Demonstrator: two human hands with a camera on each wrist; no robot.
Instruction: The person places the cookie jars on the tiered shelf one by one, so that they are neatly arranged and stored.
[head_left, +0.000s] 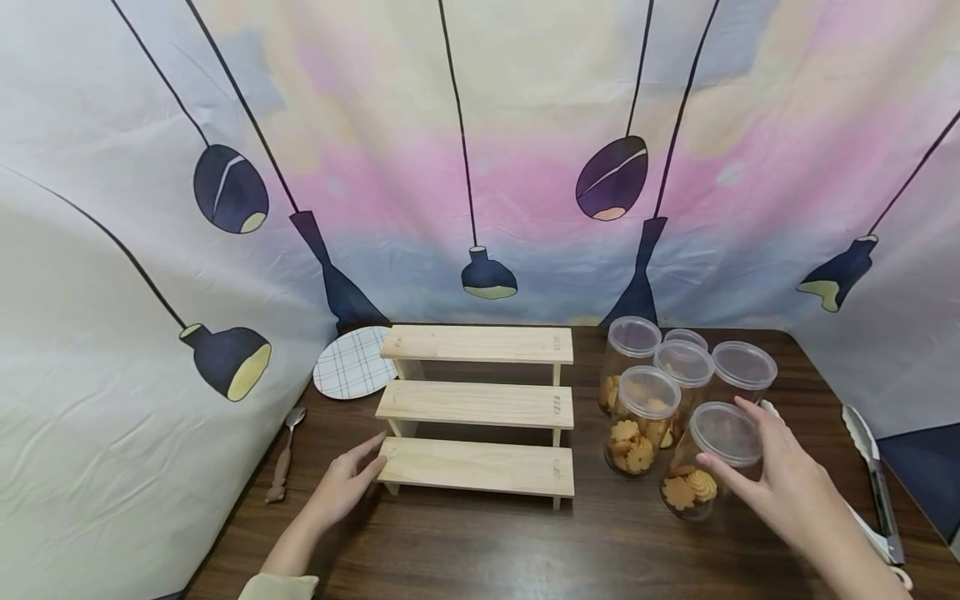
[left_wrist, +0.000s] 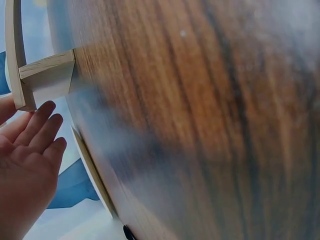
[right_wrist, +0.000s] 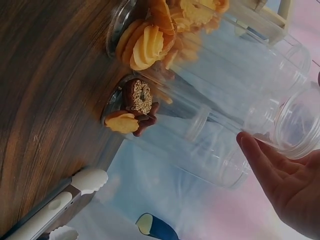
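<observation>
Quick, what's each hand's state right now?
Left hand: open, touching the lowest shelf at its left end.
Right hand: around the front jar's lid; whether it grips cannot be told.

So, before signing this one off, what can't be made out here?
Head view: contents of the half-hidden back jar, covered by the jar in front.
Head view: the marks on the wooden rack, too small to read.
Left wrist view: most of the wooden rack, cut off by the top and left edges.
Right wrist view: most of the thumb of the right grip, cut off by the right edge.
</observation>
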